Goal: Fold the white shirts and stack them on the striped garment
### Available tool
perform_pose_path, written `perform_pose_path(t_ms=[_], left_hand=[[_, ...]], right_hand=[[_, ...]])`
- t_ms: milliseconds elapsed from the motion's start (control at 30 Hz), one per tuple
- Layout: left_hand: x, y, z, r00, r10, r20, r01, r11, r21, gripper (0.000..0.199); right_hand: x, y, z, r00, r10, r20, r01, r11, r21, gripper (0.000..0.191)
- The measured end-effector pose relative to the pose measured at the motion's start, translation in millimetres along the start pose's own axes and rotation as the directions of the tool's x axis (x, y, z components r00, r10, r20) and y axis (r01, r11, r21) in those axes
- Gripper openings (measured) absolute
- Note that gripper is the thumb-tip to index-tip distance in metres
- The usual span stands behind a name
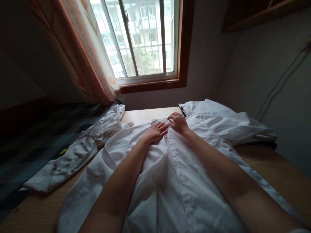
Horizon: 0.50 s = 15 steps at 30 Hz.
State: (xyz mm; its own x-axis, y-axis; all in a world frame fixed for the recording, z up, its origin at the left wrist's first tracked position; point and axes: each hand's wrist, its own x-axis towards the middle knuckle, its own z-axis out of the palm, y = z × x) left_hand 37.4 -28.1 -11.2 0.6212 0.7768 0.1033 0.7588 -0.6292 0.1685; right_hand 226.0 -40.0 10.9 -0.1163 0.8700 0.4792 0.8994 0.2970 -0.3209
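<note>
A white button-up shirt [155,181] lies spread on the wooden table, its buttoned front strip running from near my hands toward me. My left hand [156,132] rests flat on the upper front of the shirt, fingers stretched out to the right. Just right of it, my right hand [178,123] is over the strip near the collar end, its fingers bent and somewhat apart. No cloth shows gripped in it, though the fingertips are partly hard to make out. One wrinkled sleeve [77,155] extends along the left side. The other sleeve [218,126] is bunched at the right.
Pale wood of the table [148,114] shows beyond the shirt. A dark checked cloth [48,136] covers the surface at left. Behind stand a barred window [145,42] and an orange-patterned curtain [89,51]. A cable [274,87] hangs on the right wall.
</note>
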Motion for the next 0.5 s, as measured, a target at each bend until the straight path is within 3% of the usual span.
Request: perform_pose_path(t_ms=[100,167,233,367,500], left_hand=[[6,-4,1.1,1.000,-0.012,0.025,0.011,0.999,0.032,0.056],[11,-6,-0.3,0.999,-0.011,0.045,0.009,0.999,0.048,0.056],[15,-8,-2.6,0.998,0.002,0.059,-0.006,0.998,0.062,0.057],[23,-11,-6.6,0.995,0.031,0.090,-0.038,0.996,0.080,0.060],[31,-14,-11.3,0.990,0.022,0.139,-0.040,0.991,0.129,0.060]], right_hand=[[-2,-14,-20,0.973,0.039,0.227,-0.028,0.998,-0.050,0.030],[-15,-24,-31,0.898,0.093,0.430,-0.049,0.992,-0.112,0.033],[-37,-33,-38,0.840,0.131,0.526,-0.058,0.987,-0.152,0.036],[-88,-44,-38,0.813,0.183,0.553,-0.098,0.979,-0.180,0.054],[-110,-42,-28,0.839,0.193,0.508,-0.130,0.979,-0.155,0.060]])
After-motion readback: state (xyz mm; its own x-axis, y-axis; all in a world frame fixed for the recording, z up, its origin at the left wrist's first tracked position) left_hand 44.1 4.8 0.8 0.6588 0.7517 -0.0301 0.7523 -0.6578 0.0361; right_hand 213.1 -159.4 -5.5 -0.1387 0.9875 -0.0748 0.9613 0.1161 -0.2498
